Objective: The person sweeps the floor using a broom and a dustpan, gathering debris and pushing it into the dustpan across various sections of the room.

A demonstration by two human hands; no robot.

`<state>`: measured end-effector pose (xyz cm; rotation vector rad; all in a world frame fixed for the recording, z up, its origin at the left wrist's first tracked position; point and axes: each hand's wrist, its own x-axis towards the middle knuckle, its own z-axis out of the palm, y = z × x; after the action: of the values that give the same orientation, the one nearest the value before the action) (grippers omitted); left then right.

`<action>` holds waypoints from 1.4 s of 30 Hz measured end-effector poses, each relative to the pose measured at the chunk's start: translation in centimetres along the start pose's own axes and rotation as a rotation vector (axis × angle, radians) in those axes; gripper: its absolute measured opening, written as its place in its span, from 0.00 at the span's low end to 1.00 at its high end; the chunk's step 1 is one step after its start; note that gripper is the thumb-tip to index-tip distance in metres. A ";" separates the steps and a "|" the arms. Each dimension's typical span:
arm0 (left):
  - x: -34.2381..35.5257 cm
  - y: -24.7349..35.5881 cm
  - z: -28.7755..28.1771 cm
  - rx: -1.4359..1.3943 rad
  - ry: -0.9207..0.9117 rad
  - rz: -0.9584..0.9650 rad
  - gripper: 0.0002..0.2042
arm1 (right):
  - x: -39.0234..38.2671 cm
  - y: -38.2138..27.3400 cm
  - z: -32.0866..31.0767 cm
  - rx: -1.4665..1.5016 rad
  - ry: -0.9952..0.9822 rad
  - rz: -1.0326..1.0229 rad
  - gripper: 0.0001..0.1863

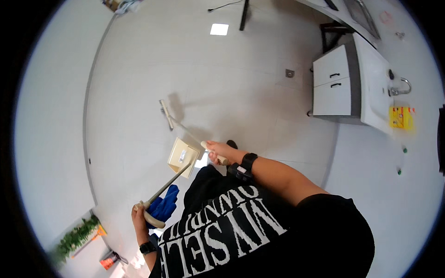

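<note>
Gripping the broom (184,129) near the upper end of its pale handle, the right hand (218,150) is closed around it; the broom head (166,114) is out ahead over the light floor (134,116). The left hand (138,214) is clamped on the dustpan (174,160) by its long handle, near the curved grip, with blue gloves (164,205) just beside it. The cream pan sits between the broom head and the person's body; whether it touches the floor is hard to tell.

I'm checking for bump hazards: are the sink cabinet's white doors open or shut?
Shut: both white doors lie flush with the cabinet, their dark handles side by side.
</note>
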<state>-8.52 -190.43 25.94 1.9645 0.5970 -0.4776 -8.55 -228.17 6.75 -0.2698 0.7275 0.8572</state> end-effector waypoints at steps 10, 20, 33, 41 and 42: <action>5.2 5.2 3.7 0.044 -0.106 -0.064 0.20 | -14.6 -5.0 -11.8 -0.266 0.523 -0.438 0.25; 7.5 10.7 4.4 0.105 -0.114 -0.086 0.13 | -21.3 -17.3 -23.5 0.436 0.789 -0.526 0.09; 8.0 15.8 6.0 0.162 -0.016 -0.171 0.11 | -4.6 -15.0 0.4 -0.235 0.353 -0.020 0.21; 8.2 20.4 5.7 0.059 0.189 -0.221 0.13 | 0.2 -29.0 5.1 0.284 -0.101 0.250 0.08; 8.3 21.1 6.2 0.024 0.227 -0.232 0.13 | -0.5 -30.9 5.1 0.202 -0.107 0.171 0.10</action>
<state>10.14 -202.57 33.42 1.9968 0.9744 -0.4071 17.35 -245.76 8.81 0.0192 0.7381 0.9450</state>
